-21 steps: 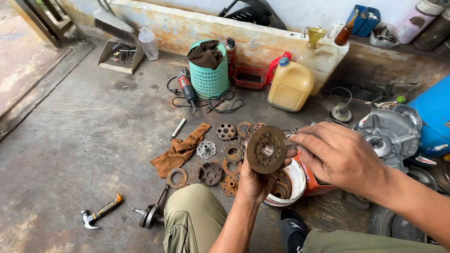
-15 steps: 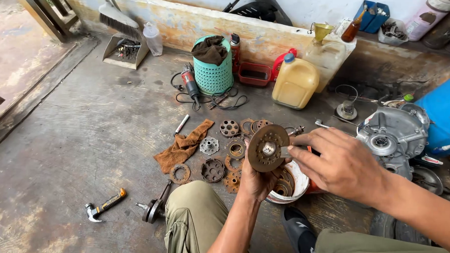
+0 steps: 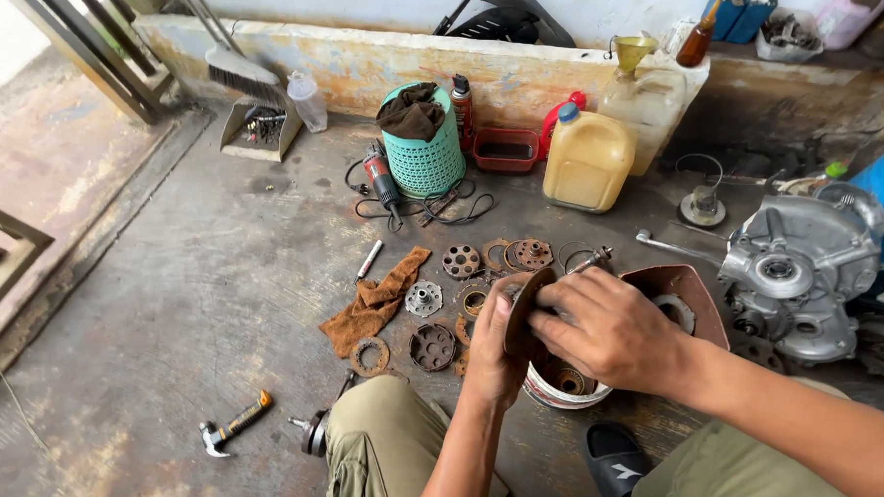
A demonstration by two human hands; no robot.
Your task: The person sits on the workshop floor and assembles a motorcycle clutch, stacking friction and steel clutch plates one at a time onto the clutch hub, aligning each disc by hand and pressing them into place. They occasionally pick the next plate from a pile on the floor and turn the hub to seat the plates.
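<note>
Both hands grip a rusty round disc [image 3: 520, 310] held edge-on above a white bowl [image 3: 555, 388]: left hand [image 3: 493, 343] beneath, right hand [image 3: 606, 328] clasping at 3 o'clock. Rusty plates [image 3: 461, 262] and a brown rag [image 3: 373, 303] lie on the concrete floor [image 3: 215, 299] at 10 o'clock.

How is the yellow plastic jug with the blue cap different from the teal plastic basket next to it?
The yellow plastic jug with the blue cap is closed and solid-walled; the teal plastic basket is open on top, with perforated walls. The jug is boxy with a handle; the basket is round. A dark rag fills the basket's mouth; nothing lies on the jug. Both stand upright on the concrete floor by the low wall.
</note>
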